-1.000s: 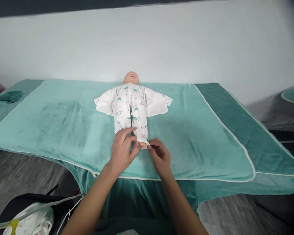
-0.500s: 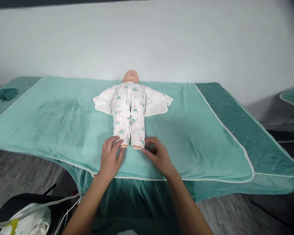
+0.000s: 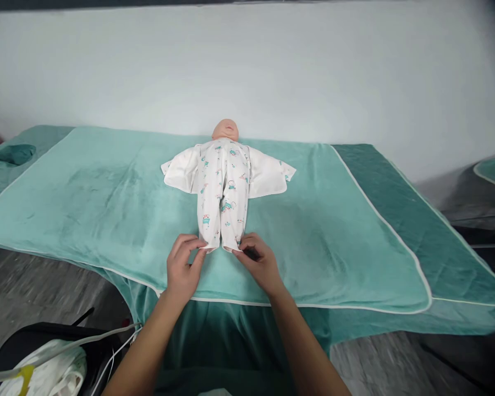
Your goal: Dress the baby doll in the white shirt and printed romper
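Note:
A baby doll (image 3: 225, 130) lies on its back on the light green blanket (image 3: 322, 220), its head toward the wall. It wears a white printed top (image 3: 268, 171) with the sleeves spread to both sides, and white printed trousers (image 3: 234, 212). My left hand (image 3: 184, 264) pinches the hem of the left trouser leg between thumb and fingers. On the other leg, my right hand (image 3: 260, 263) pinches the outer edge of the hem. The doll's feet are hidden inside the trouser ends.
A darker green cover (image 3: 396, 187) drapes the table under the blanket. At the lower left, a black chair (image 3: 28, 335) holds a bundled white cloth (image 3: 61, 368), with a pale cable (image 3: 86, 340) running across it. A white wall (image 3: 247, 66) stands behind the table.
Both hands have closed on the trouser hems and drawn them down toward me. The doll's feet, partly visible before, are now covered.

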Available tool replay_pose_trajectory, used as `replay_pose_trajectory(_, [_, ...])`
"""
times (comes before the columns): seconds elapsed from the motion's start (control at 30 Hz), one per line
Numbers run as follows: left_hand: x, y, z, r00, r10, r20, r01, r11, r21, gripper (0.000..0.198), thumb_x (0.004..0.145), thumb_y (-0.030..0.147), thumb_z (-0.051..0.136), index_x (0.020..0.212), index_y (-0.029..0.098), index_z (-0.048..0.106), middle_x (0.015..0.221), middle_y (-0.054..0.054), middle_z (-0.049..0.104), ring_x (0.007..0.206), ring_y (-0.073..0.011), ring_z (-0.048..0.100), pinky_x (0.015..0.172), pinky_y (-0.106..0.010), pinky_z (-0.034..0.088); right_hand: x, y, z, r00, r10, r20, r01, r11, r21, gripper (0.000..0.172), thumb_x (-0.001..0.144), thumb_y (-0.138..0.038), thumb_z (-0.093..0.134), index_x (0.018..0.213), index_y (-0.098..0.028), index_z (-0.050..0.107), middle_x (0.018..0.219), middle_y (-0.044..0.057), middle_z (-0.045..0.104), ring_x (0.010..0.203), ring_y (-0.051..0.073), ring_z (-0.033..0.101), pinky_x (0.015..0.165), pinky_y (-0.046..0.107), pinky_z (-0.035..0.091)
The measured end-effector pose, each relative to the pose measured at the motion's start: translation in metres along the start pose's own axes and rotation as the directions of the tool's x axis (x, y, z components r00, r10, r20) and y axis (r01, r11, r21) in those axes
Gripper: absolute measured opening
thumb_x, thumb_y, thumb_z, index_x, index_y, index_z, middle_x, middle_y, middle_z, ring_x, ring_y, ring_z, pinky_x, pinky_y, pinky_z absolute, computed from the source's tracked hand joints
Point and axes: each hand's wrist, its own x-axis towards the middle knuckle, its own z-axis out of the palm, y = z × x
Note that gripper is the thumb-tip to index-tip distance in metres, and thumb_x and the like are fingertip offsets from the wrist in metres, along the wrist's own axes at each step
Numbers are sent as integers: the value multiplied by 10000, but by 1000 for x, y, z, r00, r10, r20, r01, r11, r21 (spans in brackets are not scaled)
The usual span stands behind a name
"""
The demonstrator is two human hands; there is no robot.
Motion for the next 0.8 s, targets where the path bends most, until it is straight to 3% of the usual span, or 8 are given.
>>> replay_pose_trajectory(0.2, [-18, -7, 12, 997, -70, 19, 69, 997, 20, 143, 946, 117, 647, 1048, 216, 653, 1001, -29, 647, 939, -151, 664, 820, -291, 579, -3, 4, -4, 995, 86, -55, -79, 989, 122, 257, 910, -363, 760, 791, -226, 577, 817, -1, 564, 773, 157, 575, 689, 291, 452])
replay_pose_trajectory(0.4, [-34, -11, 30, 994, -55, 93, 40, 988, 150, 364, 955, 147, 657, 1298, 267, 667, 1246, -101, 581, 1173, -216, 614, 996, -394, 566, -6, 9, -1, 994, 106, -31, -103, 991, 84, 213, 890, -288, 795, 839, -228, 597, 849, -9, 557, 775, 135, 559, 690, 273, 434])
replay_pose_trajectory(0.53, [-31, -14, 38, 995, -76, 66, 65, 984, 163, 261, 943, 161, 677, 1185, 256, 702, 1221, -99, 571, 1146, -227, 612, 954, -401, 579, -5, 8, 0, 999, 44, -11, -44, 999, 9, 132, 899, -234, 775, 994, -249, 684, 888, -1, 592, 767, 135, 564, 686, 281, 458])
replay_pose_trajectory(0.67, [-27, -16, 39, 997, -69, 34, 65, 992, 111, 231, 933, 123, 666, 1133, 237, 680, 1197, -90, 573, 1125, -215, 621, 915, -376, 590, -5, 5, 1, 1000, -7, 13, 8, 999, -52, 282, 920, -202, 749, 1184, -301, 737, 983, 22, 628, 799, 138, 583, 715, 293, 501])
replay_pose_trajectory(0.8, [-30, -16, 38, 997, -82, -11, 83, 994, 78, 263, 929, 84, 643, 1148, 229, 649, 1177, -74, 581, 1131, -197, 628, 948, -365, 585, -6, 5, 0, 999, -37, 35, 40, 997, -64, 303, 945, -169, 702, 1196, -329, 760, 975, 21, 601, 828, 138, 588, 688, 273, 494])
